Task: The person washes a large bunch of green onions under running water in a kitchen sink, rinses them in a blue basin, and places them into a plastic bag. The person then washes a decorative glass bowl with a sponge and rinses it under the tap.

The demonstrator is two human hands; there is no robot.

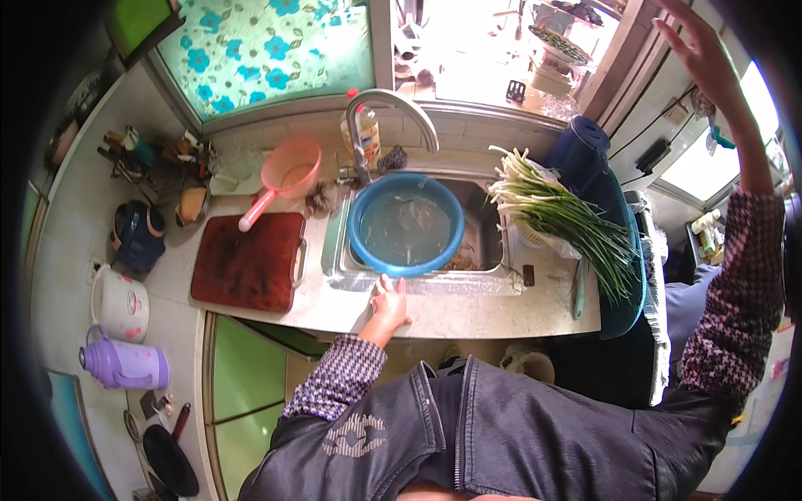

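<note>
My left hand [390, 303] rests at the front rim of the sink, fingers spread, just below a blue plastic basin [355, 248]. Cloudy water [404, 228] fills much of the basin, which stands over the left part of the stainless steel sink [479, 216]. High at the upper right, my right hand [698, 59] is raised beside the window frame, its fingers apart and nothing visible in it. To the right of the sink lies a large bunch of green onions [564, 219], partly on a white plastic bag. A curved faucet [401, 100] arches behind the basin.
Left of the sink lie a reddish-brown cutting board [244, 266] and a pink long-handled dipper [294, 166]. A knife with a turquoise handle [579, 291] lies near the right counter edge. A purple thermos [128, 363] and a black pan [168, 460] are at the far left.
</note>
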